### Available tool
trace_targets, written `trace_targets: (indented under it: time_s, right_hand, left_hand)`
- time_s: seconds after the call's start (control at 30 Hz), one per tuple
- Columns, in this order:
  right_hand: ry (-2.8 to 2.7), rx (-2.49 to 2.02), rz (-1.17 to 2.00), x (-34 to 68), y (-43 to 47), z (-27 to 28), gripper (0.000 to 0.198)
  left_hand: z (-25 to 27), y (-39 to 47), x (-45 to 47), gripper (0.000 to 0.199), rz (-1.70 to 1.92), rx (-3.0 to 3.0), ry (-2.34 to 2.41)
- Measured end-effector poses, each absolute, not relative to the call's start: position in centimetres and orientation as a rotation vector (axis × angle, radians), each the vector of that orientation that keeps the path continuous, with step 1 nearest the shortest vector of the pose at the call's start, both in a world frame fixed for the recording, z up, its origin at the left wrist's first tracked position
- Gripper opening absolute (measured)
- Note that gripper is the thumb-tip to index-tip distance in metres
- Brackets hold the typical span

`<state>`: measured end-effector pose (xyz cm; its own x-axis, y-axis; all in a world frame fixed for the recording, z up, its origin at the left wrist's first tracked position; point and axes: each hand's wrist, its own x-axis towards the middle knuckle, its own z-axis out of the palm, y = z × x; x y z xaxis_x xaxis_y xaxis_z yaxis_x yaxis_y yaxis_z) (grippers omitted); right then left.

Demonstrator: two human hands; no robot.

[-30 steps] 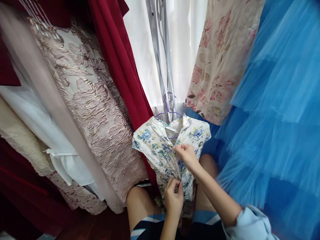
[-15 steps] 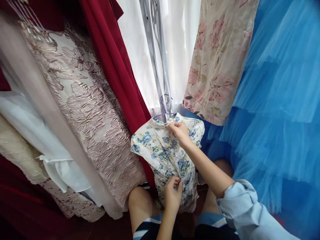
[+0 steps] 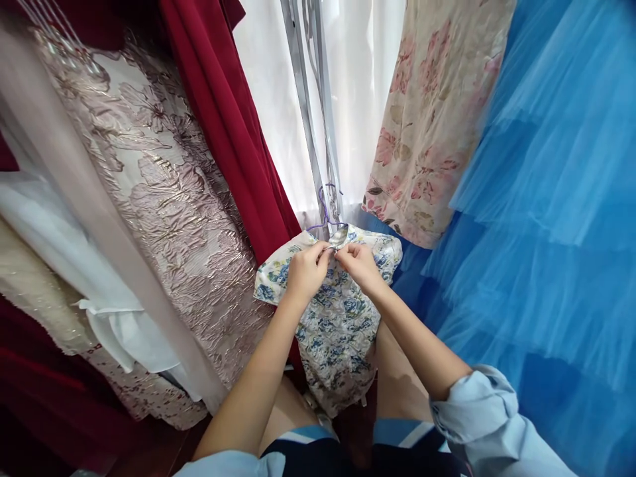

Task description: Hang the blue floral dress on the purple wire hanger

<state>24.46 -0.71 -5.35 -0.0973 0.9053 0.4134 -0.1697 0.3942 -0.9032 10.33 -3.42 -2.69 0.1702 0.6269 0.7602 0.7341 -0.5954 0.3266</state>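
Note:
A short-sleeved white garment with blue flowers point(image 3: 338, 324) hangs on a purple hanger point(image 3: 325, 211) in front of me. My left hand point(image 3: 309, 268) pinches the garment's neckline just left of its middle. Close beside it, my right hand point(image 3: 358, 265) pinches the other side of the neckline, fingertips almost meeting the left ones. Whatever small fastening may lie between the fingertips is too small to make out. The lower part of the garment drops between my knees.
At left hang a dark red cloth point(image 3: 223, 119) and a pinkish embossed dress point(image 3: 173, 218). A grey metal stand point(image 3: 305, 99) rises before a white curtain point(image 3: 365, 99). To the right are a pink-flowered garment point(image 3: 427, 139) and a blue tiered tulle dress point(image 3: 546, 199).
My left hand has moved up from the garment's lower front to the neckline, next to my right hand. My right hand stays at the neckline.

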Motion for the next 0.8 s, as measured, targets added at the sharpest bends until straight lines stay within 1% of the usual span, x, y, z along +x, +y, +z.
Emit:
trace_targets:
  time_s: [0.1,0.2,0.33,0.43,0.5,0.57,0.67,0.73,0.8]
  right_hand:
    - [-1.397,-0.750,1.011,24.2,-0.9,-5.9,0.023]
    - [-1.426,-0.741,0.997,23.9,-1.2,-6.0,0.022]
    - [-1.464,-0.760,0.996,23.4,-0.9,-7.3,0.020]
    - [-1.533,-0.854,0.990,23.6,-0.5,-10.0,0.019]
    - [-1.563,-0.903,0.998,24.1,-0.7,-12.1,0.020]
    - [-1.567,-0.922,1.017,24.9,-1.3,-13.7,0.020]
    - [-1.590,-0.919,1.057,25.9,-2.7,-14.8,0.016]
    - [-1.636,-0.903,1.078,26.1,-3.6,-14.9,0.013]
    - [-1.686,-0.882,1.093,25.8,-4.3,-14.9,0.010]
  left_hand:
    - [-3.2,-3.8,10.3,0.016,-1.448,-2.268,-1.310]
    - [-3.6,-4.2,10.5,0.015,-1.607,-2.229,-1.320]
    - [-3.3,-3.9,11.0,0.018,-1.977,-2.167,-1.363]
    - [-2.3,-3.6,10.2,0.020,-2.267,-1.989,-1.322]
    - [-1.4,-3.3,8.4,0.020,-2.273,-1.890,-1.313]
    - [-0.9,-3.0,5.7,0.018,-2.178,-1.822,-1.350]
    - [-1.3,-2.2,0.6,0.019,-2.118,-1.700,-1.414]
    - [-2.6,-1.4,-2.3,0.021,-2.208,-1.583,-1.447]
    - [-4.6,-0.9,-4.1,0.021,-2.385,-1.412,-1.532]
